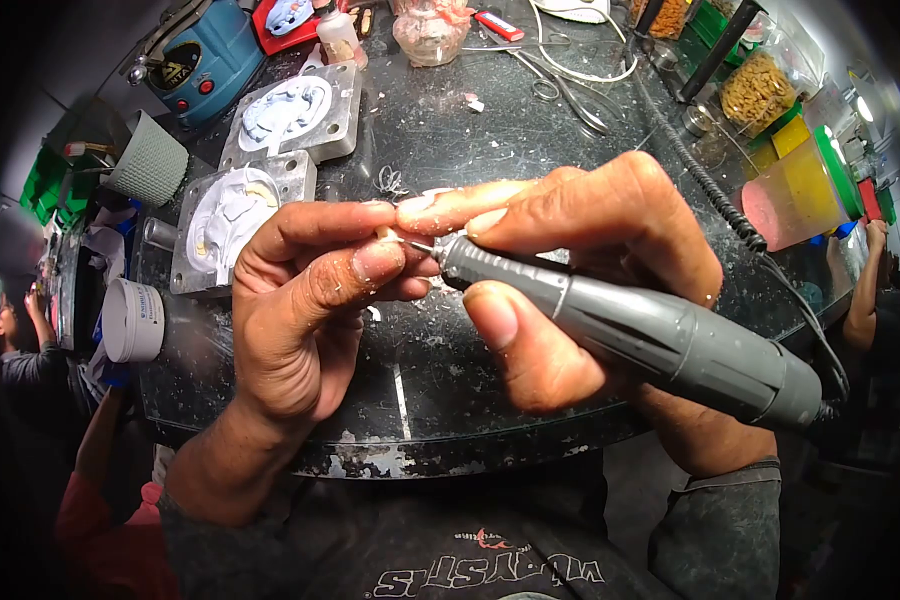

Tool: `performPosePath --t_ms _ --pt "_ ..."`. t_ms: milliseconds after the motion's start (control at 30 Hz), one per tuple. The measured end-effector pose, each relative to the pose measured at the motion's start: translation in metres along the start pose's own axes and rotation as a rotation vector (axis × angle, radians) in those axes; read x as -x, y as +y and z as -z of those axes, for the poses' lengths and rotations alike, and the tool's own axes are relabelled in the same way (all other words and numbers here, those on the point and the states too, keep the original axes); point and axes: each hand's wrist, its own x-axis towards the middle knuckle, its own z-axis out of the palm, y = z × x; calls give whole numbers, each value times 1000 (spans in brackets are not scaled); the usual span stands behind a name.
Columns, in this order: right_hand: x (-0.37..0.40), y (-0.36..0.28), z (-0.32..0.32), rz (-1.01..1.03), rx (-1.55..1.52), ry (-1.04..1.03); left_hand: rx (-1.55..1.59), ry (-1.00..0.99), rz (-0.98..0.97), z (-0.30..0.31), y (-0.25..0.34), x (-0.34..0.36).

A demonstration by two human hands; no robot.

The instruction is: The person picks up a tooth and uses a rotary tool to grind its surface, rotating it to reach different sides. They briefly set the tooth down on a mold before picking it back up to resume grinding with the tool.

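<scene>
My left hand (315, 290) pinches a small pale piece (388, 236) between thumb and index finger, above the black bench. The fingertips hide most of the piece. Wrapped round a dark grey rotary handpiece (650, 335) is my right hand (580, 260), its thumb and fingers near the front collar. The handpiece's thin metal bit (422, 246) points left and reaches the pale piece or stops just beside it. Fingertips of my right hand touch those of my left hand. Behind my left hand lie two metal flask halves (295, 180) filled with plaster.
A dark bench (450, 390) carries white crumbs, a white tub (133, 320), a textured cup (148, 160), a blue machine (202, 65), a glass jar (430, 35) and metal pliers (570, 95). A coiled cord (705, 165) and lidded containers (795, 190) are at right. Other people appear at both sides.
</scene>
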Motion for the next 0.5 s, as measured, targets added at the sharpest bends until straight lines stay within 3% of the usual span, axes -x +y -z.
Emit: performPosePath --t_ms 367,433,500 --pt "-1 3 5 32 0 -5 27 2 15 0 -1 0" --pt "-4 -3 18 -19 63 -348 32 4 18 -1 -1 0" --pt "-4 -3 17 -20 46 -344 37 6 19 -2 -1 0"
